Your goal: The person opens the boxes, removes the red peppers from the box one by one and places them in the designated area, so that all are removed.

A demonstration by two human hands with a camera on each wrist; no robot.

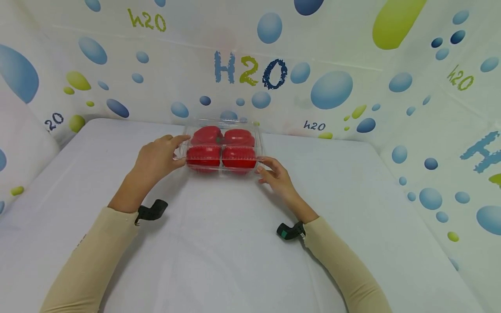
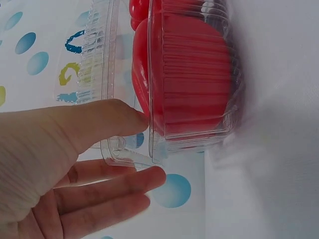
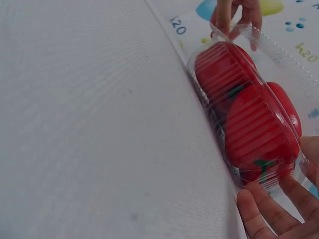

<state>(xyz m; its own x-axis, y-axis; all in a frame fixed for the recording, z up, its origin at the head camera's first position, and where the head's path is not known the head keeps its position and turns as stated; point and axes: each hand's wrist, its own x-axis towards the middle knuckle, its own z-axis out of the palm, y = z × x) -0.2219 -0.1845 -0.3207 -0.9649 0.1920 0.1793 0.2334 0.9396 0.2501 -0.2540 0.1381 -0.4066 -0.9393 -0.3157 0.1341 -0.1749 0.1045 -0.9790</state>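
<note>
A clear plastic clamshell container [image 1: 221, 168] sits at the far side of the table, holding several red bell peppers [image 1: 203, 156]. Its see-through lid [image 2: 94, 64] is raised from the base, with a gap above the rim in the left wrist view. My left hand [image 1: 156, 156] grips the container's left end, thumb at the rim and fingers spread behind it. At the front right corner, my right hand [image 1: 277, 177] holds the container, its thumb near the rim and fingertips against the ribbed side wall. One pepper's green stem [image 3: 264, 163] shows through that wall.
A white cloth covers the table [image 1: 235, 243]. Right behind the container hangs a white backdrop [image 1: 156, 78] printed with blue and green drops, which also closes off both sides. A small black camera [image 1: 153, 210] is worn on the left wrist, another [image 1: 290, 231] on the right.
</note>
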